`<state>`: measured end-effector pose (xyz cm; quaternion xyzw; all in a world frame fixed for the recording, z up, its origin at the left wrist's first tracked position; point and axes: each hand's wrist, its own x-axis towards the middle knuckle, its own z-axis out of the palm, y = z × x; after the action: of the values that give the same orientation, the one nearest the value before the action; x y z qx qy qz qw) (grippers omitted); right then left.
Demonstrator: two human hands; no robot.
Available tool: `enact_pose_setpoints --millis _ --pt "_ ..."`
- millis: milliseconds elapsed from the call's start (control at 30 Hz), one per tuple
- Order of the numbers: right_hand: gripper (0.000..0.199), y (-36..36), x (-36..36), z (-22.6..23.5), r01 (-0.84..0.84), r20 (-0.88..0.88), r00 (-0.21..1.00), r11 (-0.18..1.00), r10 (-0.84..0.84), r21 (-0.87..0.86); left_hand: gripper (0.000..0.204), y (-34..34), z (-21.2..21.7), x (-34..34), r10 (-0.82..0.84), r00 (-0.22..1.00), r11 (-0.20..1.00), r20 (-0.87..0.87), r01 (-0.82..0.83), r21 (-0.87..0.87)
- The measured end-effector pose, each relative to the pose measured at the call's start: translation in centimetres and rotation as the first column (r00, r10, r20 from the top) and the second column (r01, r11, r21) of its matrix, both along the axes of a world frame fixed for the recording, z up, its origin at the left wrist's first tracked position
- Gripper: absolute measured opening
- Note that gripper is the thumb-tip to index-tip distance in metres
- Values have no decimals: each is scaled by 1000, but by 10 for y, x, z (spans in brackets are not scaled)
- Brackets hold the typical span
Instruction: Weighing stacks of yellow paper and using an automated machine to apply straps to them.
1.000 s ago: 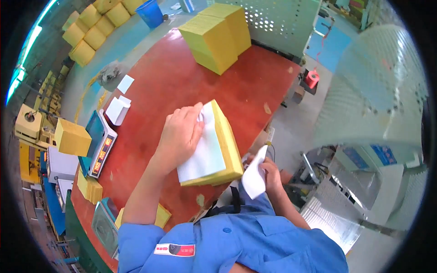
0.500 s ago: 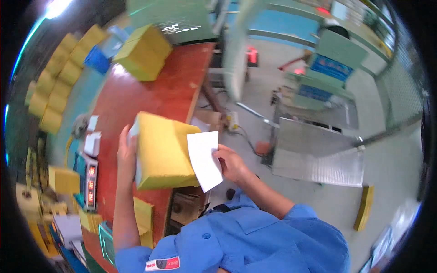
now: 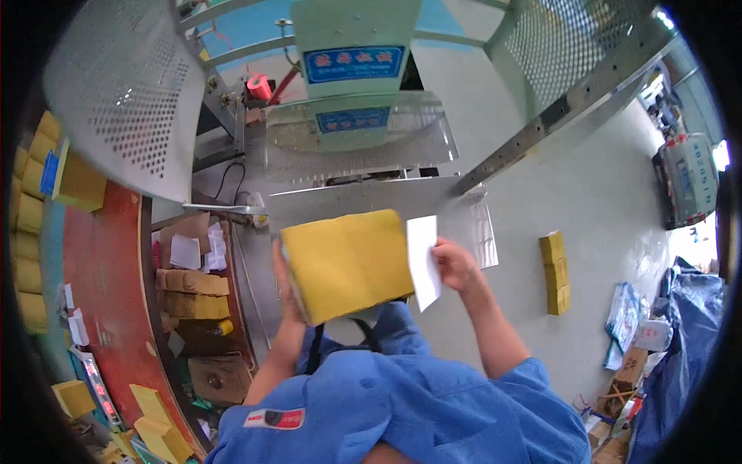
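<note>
A thick yellow block (image 3: pixel 352 267), like a stack of paper, is held in front of my body. My left hand (image 3: pixel 287 294) is wrapped round its left side, and the block hides part of the fingers. At the block's right edge stands a white slip of paper (image 3: pixel 423 263), pinched by its right side between the thumb and fingers of my right hand (image 3: pixel 457 267). Whether the slip touches the block I cannot tell. Just beyond both hands lies a flat metal plate (image 3: pixel 325 203) of a machine with a pale green panel (image 3: pixel 355 27).
A perforated guard (image 3: pixel 124 100) rises at the left, a metal beam (image 3: pixel 556 116) at the right. The red table (image 3: pixel 104 263) on the left carries yellow blocks, and its shelf (image 3: pixel 209 340) holds cardboard. Yellow blocks (image 3: pixel 555 272) lie on the floor at right, near a blue sheet (image 3: pixel 688 340).
My body has turned right, from the red table to the machine. The yellow block and white slip have come along, still in the same hands.
</note>
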<state>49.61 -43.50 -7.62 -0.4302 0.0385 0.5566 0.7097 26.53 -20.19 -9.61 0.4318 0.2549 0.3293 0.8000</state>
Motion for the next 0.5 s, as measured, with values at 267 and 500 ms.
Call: enact_pose_setpoints --millis 267,500 --pt "44 -61 105 -21 -15 -299 954 998 32 58 63 -50 -59 67 41 956 965 -289 37 261" --pt "36 -52 117 -48 -129 -243 961 991 135 40 58 -21 -98 53 128 821 737 -557 298 607"
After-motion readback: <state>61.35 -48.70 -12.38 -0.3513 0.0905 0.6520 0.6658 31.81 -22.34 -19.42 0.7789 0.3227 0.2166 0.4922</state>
